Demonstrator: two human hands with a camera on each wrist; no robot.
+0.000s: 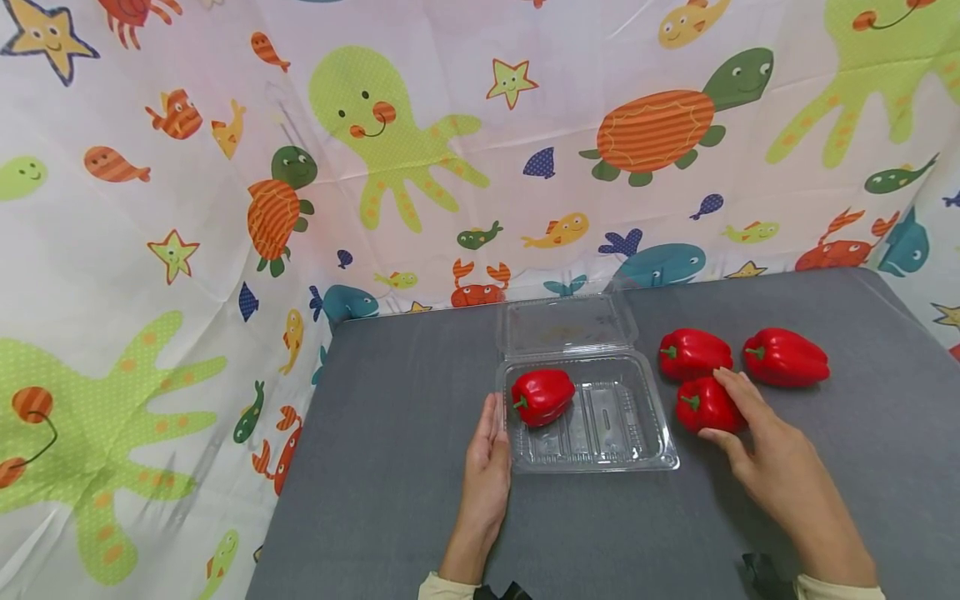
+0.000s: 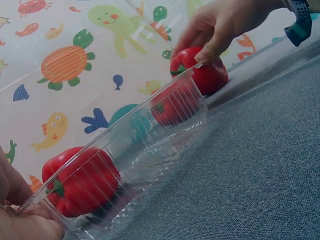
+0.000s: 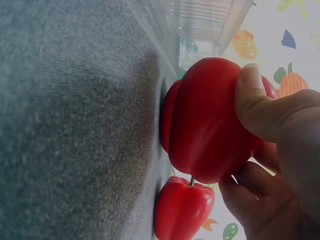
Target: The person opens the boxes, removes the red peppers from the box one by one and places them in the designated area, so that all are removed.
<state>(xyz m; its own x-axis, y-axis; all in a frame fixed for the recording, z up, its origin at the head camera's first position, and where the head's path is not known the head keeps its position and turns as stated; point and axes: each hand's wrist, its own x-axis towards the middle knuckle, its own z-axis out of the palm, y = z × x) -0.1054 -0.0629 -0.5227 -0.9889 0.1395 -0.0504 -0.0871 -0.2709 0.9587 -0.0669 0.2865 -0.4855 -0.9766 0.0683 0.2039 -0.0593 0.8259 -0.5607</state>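
Observation:
My right hand [image 1: 787, 475] grips a red bell pepper [image 1: 705, 404] between thumb and fingers, right of the clear plastic container [image 1: 660, 417]. In the right wrist view this pepper [image 3: 210, 120] fills the middle, the thumb across its side. My left hand [image 1: 487, 467] holds the container's left edge, with the rim between thumb and fingers in the left wrist view. Inside the container, at its left, lies another red bell pepper [image 1: 542, 396], stem toward the left. The container's lid [image 1: 566, 325] is folded back behind it.
Two more red bell peppers, one just behind the held one [image 1: 693, 352] and one farther right [image 1: 786, 358], lie on the grey cloth-covered table [image 1: 390, 467]. A curtain [image 1: 450, 108] printed with sea animals hangs along the back and left of the table.

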